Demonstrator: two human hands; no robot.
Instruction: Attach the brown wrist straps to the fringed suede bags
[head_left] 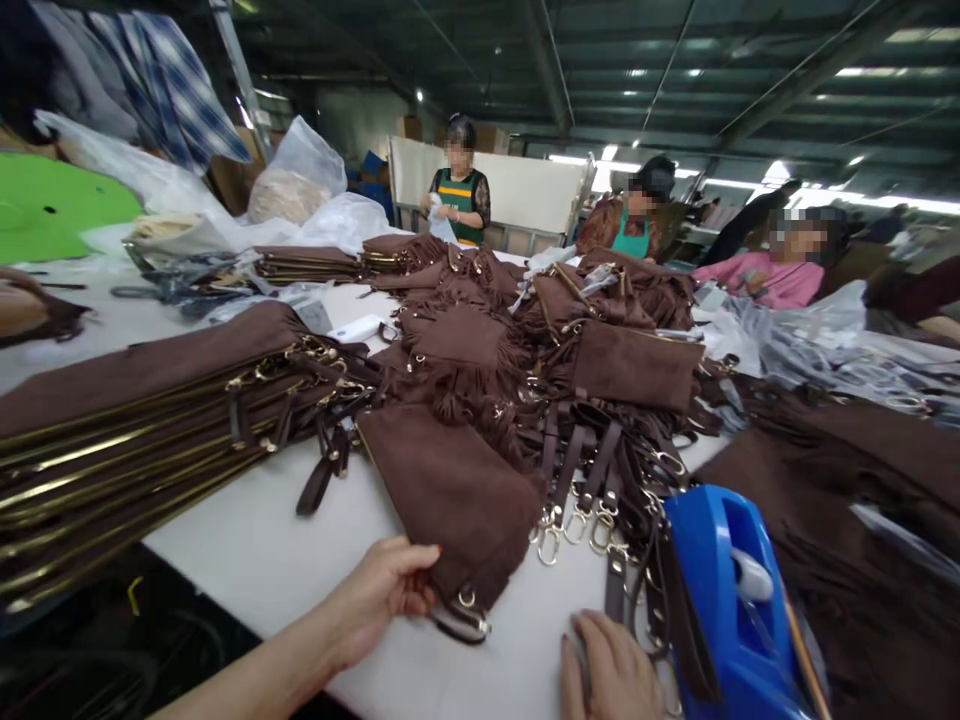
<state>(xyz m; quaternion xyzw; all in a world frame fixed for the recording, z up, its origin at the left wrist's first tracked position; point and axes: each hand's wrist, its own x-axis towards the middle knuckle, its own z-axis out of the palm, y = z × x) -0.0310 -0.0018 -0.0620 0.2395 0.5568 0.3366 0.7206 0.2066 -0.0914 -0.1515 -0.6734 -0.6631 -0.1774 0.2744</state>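
Note:
My left hand (pixel 397 582) pinches the lower left edge of a brown fringed pouch (pixel 454 485), thumb on top and fingers curled beneath. A short strap with a gold clasp (pixel 463 622) hangs from the pouch's near corner, beside that hand. At the bottom edge, my right hand (pixel 611 665) curves over a small dark rounded object (pixel 580 645) on the white table (pixel 450 665); its fingertips are bent down, and most of the object is hidden. Just above the right hand are dark straps with gold clips (pixel 600 525).
Stacked zippered brown pouches (pixel 150 400) fill the left side. A blue tape dispenser (pixel 731 600) stands right of my right hand. More fringed pouches (pixel 465 335) are heaped behind. Several people are beyond the table, one in a green apron (pixel 459 195). Plastic bags (pixel 802 330) lie right.

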